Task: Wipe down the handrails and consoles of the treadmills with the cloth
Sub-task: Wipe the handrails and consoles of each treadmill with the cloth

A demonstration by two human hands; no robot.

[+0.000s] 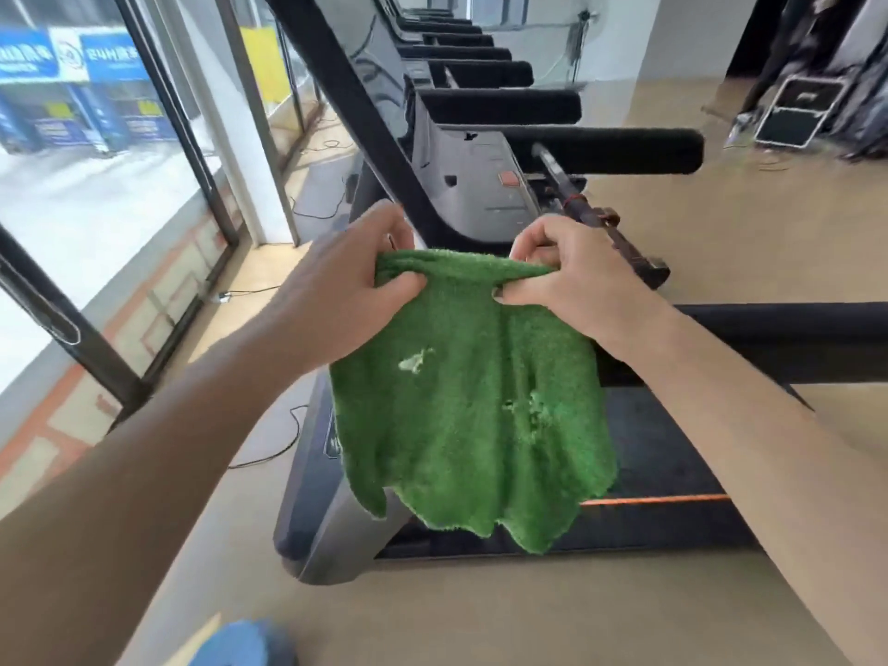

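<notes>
Several treadmills [480,194] in a row on tan floor [480,617] beside windows [96,209].

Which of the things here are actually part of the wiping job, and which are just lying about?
Part of the job:
green cloth, pinched by left hand and right hand
padded handrail
grey console

Just lying about:
black case
floor cables
blue signs outside

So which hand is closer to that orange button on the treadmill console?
Right. The right hand holds the green cloth just below the orange button; the left hand grips the cloth farther down-left.
</notes>
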